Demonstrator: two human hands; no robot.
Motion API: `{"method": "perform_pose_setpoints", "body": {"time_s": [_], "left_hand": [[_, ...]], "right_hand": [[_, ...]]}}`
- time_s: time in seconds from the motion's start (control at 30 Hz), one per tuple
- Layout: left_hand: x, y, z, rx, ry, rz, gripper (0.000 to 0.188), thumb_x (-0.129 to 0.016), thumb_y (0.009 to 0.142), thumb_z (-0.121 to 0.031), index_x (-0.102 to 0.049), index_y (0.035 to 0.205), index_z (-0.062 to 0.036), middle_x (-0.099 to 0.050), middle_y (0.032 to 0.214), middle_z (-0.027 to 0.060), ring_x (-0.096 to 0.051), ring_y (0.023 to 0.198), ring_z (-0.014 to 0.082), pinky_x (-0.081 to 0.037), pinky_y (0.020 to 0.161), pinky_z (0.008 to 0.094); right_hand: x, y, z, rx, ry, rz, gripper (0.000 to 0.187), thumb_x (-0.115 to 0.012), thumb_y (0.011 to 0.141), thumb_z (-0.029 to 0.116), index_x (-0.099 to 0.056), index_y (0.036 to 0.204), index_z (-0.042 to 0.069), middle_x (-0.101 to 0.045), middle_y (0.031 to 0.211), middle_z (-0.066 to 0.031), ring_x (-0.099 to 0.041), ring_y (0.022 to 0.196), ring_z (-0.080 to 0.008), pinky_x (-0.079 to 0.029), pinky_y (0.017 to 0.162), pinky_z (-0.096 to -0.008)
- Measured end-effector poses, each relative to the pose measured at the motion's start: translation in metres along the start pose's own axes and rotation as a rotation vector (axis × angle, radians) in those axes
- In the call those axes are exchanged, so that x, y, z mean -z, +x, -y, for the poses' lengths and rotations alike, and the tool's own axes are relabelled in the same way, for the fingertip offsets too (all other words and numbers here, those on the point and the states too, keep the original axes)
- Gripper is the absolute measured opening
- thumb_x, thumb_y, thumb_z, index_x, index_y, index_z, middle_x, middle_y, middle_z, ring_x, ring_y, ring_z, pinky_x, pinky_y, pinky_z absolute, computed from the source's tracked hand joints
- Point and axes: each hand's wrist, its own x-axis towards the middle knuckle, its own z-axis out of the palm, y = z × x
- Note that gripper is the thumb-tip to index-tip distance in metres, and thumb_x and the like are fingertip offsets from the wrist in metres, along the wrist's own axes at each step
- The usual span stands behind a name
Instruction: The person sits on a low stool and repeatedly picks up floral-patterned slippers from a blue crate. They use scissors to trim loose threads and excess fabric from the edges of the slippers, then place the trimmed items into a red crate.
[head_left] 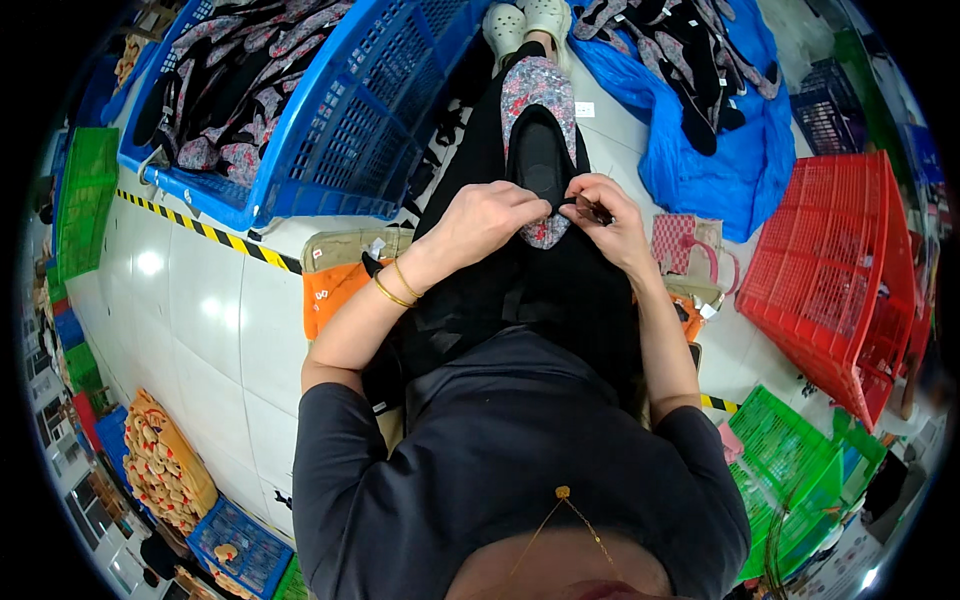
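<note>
A floral slipper with a grey, red and pink print and a black lining lies along my lap, its toe away from me and its heel close to my hands. My left hand is closed in a pinch at the left of the heel rim. At the right of the heel, my right hand is also closed, thumb and fingertips together by the rim. A small dark thing shows in the curl of its fingers; its kind cannot be made out. What lies between the fingertips is hidden.
At the upper left stands a large blue basket full of floral-and-black slippers. More lie on a blue sheet at the upper right. A red crate and a green crate stand right. Yellow-black tape crosses the floor.
</note>
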Motion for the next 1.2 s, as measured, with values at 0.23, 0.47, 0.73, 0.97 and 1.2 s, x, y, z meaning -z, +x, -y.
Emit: {"method": "perform_pose_setpoints", "body": {"time_s": [0.23, 0.47, 0.73, 0.97, 1.2], "left_hand": [[0.011, 0.006, -0.003, 0.15, -0.318, 0.13, 0.011, -0.068, 0.082, -0.013, -0.063, 0.09, -0.0074, -0.065, 0.082, 0.009, -0.065, 0.079, 0.0275, -0.051, 0.068, 0.0345], [0.011, -0.001, -0.017, 0.111, -0.052, 0.226, 0.009, -0.057, 0.085, -0.006, -0.054, 0.093, -0.0063, -0.065, 0.083, 0.0121, -0.064, 0.081, 0.0308, -0.051, 0.069, 0.0402], [0.026, 0.014, 0.004, 0.303, -0.597, 0.334, 0.014, -0.067, 0.085, -0.011, -0.058, 0.091, -0.0018, -0.067, 0.078, 0.0129, -0.068, 0.073, 0.0251, -0.05, 0.064, 0.0315], [0.028, 0.015, 0.015, 0.384, -0.731, 0.469, 0.013, -0.063, 0.091, -0.012, -0.057, 0.093, 0.0001, -0.07, 0.086, 0.0091, -0.067, 0.084, 0.0134, -0.051, 0.075, 0.0277], [0.022, 0.008, 0.027, 0.46, -0.961, 0.419, 0.011, -0.056, 0.096, -0.011, -0.052, 0.098, -0.0012, -0.067, 0.101, 0.0091, -0.064, 0.103, 0.0147, -0.051, 0.085, 0.0268]], "right_hand": [[0.001, 0.0, 0.003, -0.037, 0.002, 0.078, 0.021, -0.074, 0.076, -0.002, -0.055, 0.084, 0.002, -0.061, 0.098, -0.0034, -0.054, 0.074, -0.0088, -0.043, 0.062, -0.023], [-0.008, 0.001, 0.005, -0.094, 0.152, 0.075, 0.018, -0.071, 0.078, -0.006, -0.055, 0.081, 0.002, -0.059, 0.099, -0.0011, -0.046, 0.068, -0.0052, -0.038, 0.059, -0.0212], [-0.01, -0.001, -0.005, -0.317, 0.624, 0.076, 0.018, -0.068, 0.083, -0.003, -0.051, 0.082, 0.003, -0.057, 0.098, -0.005, -0.052, 0.073, -0.0066, -0.046, 0.07, -0.021], [-0.014, -0.007, -0.013, -0.326, 0.654, -0.008, 0.016, -0.067, 0.086, 0.0, -0.055, 0.096, 0.001, -0.057, 0.099, -0.0044, -0.053, 0.073, -0.0068, -0.046, 0.066, -0.0214], [-0.004, -0.029, 0.014, -0.334, 0.251, -0.094, 0.037, -0.064, 0.09, 0.009, -0.054, 0.125, 0.0, -0.056, 0.089, -0.0027, -0.052, 0.073, -0.0078, -0.042, 0.062, -0.0202]]}}
